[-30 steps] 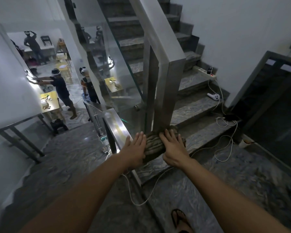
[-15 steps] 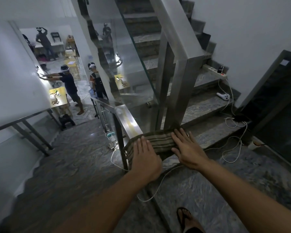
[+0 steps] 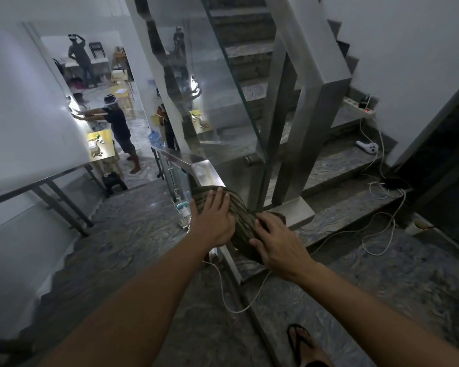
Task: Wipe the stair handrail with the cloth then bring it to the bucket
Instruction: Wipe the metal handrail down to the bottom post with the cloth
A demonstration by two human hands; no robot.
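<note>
A striped olive-brown cloth lies draped over the low end of the steel handrail, which runs down toward the lower floor. My left hand presses flat on the cloth's left part, fingers spread. My right hand lies on its nearer right part, fingers curled into the fabric. A taller steel handrail post with a glass panel rises just behind the cloth. No bucket is in view.
White cables trail over the marble landing and steps, with a power strip and a white controller on the stairs. A cup stands at the right. People stand below by yellow tables. My sandalled foot is at the bottom.
The cloth has slid from the foot of the post onto the lower handrail's end. Both hands came nearer with it, the right hand now bunching the fabric.
</note>
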